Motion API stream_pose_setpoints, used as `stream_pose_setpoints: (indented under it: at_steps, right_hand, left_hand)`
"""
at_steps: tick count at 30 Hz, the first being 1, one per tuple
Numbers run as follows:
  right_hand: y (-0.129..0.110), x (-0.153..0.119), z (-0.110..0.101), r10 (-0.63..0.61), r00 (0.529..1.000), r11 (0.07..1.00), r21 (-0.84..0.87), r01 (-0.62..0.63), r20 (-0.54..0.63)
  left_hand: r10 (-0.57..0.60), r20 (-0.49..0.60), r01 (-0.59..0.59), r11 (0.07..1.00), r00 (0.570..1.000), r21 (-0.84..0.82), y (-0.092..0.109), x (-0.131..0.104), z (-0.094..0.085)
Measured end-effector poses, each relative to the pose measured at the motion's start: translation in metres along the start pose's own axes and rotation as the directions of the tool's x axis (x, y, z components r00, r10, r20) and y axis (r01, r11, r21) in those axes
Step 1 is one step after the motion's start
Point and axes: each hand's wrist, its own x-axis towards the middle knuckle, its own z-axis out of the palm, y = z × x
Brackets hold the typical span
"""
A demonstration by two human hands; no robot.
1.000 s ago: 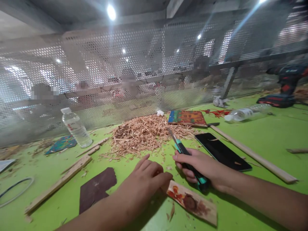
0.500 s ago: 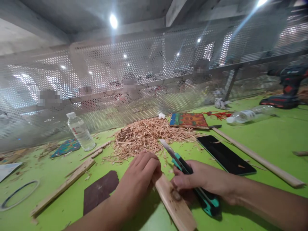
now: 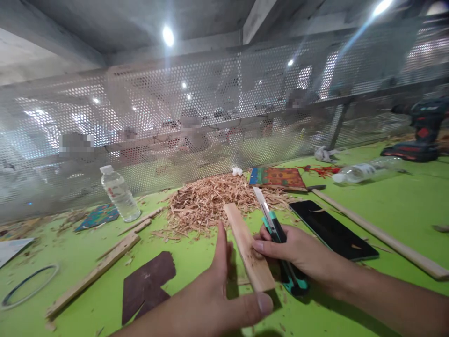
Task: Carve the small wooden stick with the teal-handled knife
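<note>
A flat, pale strip of wood (image 3: 247, 248) is tilted over the green table, its far end toward the shavings. My right hand (image 3: 298, 248) is closed on a black-and-teal utility knife (image 3: 275, 229) with the blade out and pointing away, and its thumb and fingers also pinch the strip's right edge. My left hand (image 3: 217, 290) is open beside the strip's left side, thumb and fingers spread. Its thumb lies close to the strip's near end; whether it touches, I cannot tell. Left of that hand is a torn piece of brown sandpaper (image 3: 147, 283).
A heap of wood shavings (image 3: 206, 201) lies ahead, before a perforated metal screen (image 3: 147, 107). A water bottle (image 3: 121, 196) stands left, above a carved wooden stick (image 3: 94, 271). To the right are a phone (image 3: 333, 229), a long wooden rod (image 3: 382, 234), a lying bottle (image 3: 365, 172) and a cordless drill (image 3: 421, 131).
My left hand has let go of the strip's far end and moved nearer, spreading open. The strip, held by the right hand, and the knife have shifted slightly away from me.
</note>
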Motion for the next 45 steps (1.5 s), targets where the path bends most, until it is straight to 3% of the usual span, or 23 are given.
stream_pose_setpoints:
  at_steps: [2,4,9,14,20,24,27,31,37,45]
  right_hand:
    - [0.001,-0.003,0.001,-0.049,0.997,0.999,-0.016,0.050,0.053]
    - [0.000,-0.007,0.003,-0.095,0.989,0.994,-0.041,0.100,0.110]
    - [-0.003,-0.014,0.009,-0.122,0.952,0.993,0.032,0.117,0.280]
    - [-0.003,-0.017,0.009,-0.178,0.896,0.977,0.179,0.113,0.406]
    - [-0.002,-0.019,0.009,-0.129,0.910,0.986,0.150,0.074,0.394]
    - [-0.006,-0.018,0.005,-0.125,0.968,0.981,-0.116,0.153,0.218]
    - [-0.010,-0.014,-0.001,-0.217,0.973,0.843,-0.488,0.225,0.073]
    - [-0.012,-0.009,-0.006,-0.350,0.934,0.578,-0.766,0.280,0.077]
    - [-0.010,-0.012,-0.003,-0.221,0.955,0.467,-0.838,0.283,0.199]
    - [-0.007,-0.016,-0.006,-0.267,0.922,0.331,-0.872,0.360,0.279]
  left_hand:
    - [0.117,0.110,-0.087,0.965,0.987,-0.249,0.005,0.002,0.006]
    - [0.174,0.144,-0.114,0.930,0.974,-0.350,0.007,0.006,0.010]
    - [0.094,0.064,-0.056,0.898,0.994,-0.435,0.000,0.010,0.011]
    - [0.075,0.114,-0.010,0.875,0.991,-0.485,-0.007,0.012,0.010]
    - [-0.002,0.042,0.022,0.874,0.999,-0.485,0.002,0.012,0.014]
    - [-0.112,-0.021,0.087,0.862,0.994,-0.499,-0.002,0.011,0.011]
    - [-0.183,-0.115,0.107,0.873,0.976,-0.475,-0.010,0.014,0.005]
    - [-0.215,-0.152,0.117,0.866,0.965,-0.486,-0.020,0.020,-0.002]
    - [-0.105,-0.127,0.040,0.902,0.986,-0.430,-0.030,0.025,-0.003]
    - [-0.063,-0.117,0.011,0.918,0.991,-0.396,-0.035,0.024,-0.006]
